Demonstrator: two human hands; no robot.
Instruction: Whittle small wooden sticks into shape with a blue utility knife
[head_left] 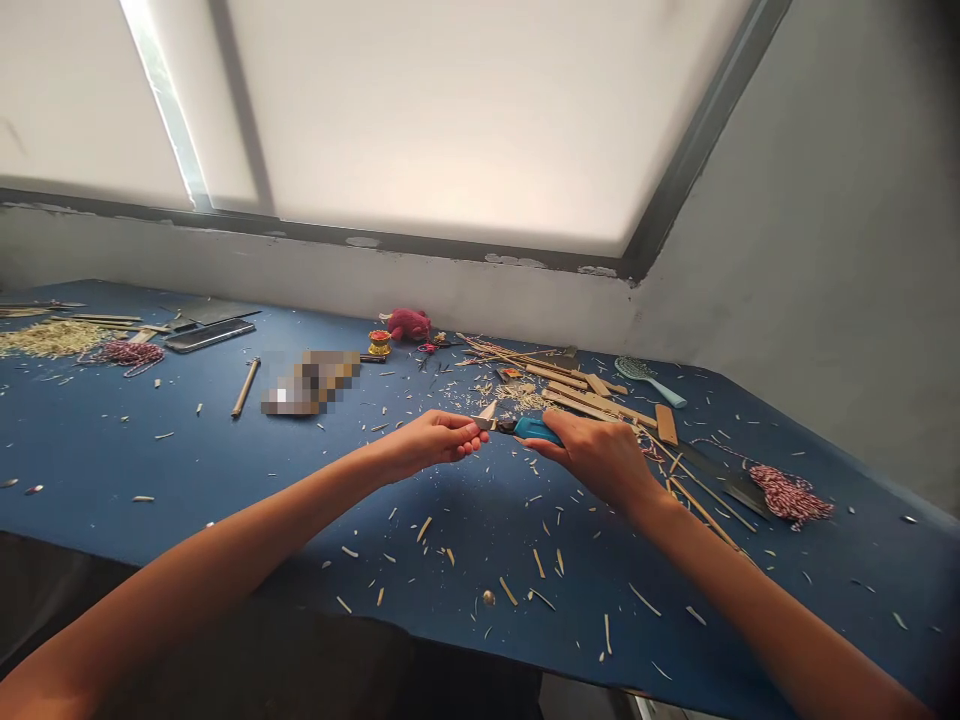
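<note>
Above the blue tabletop [315, 500], my left hand [431, 442] pinches a small pale piece of wood [488, 411] between thumb and fingers. My right hand [604, 455] is closed around the blue handles of a pair of pliers [538, 430]. The dark jaws of the pliers point left and meet the wood piece close to my left fingertips. Whether the jaws grip the piece or only touch it, I cannot tell. Behind the hands lie a heap of pale shavings [525, 397] and several bamboo strips [592, 403].
At right are a light-green hairbrush [649, 380], a dark blade [701, 465] with a wooden handle [665, 424], and red-white string [791, 497]. A maroon knitted thing [409, 324] sits at the back. Leftward are a phone [210, 335], a stick [246, 388] and more shavings [52, 338].
</note>
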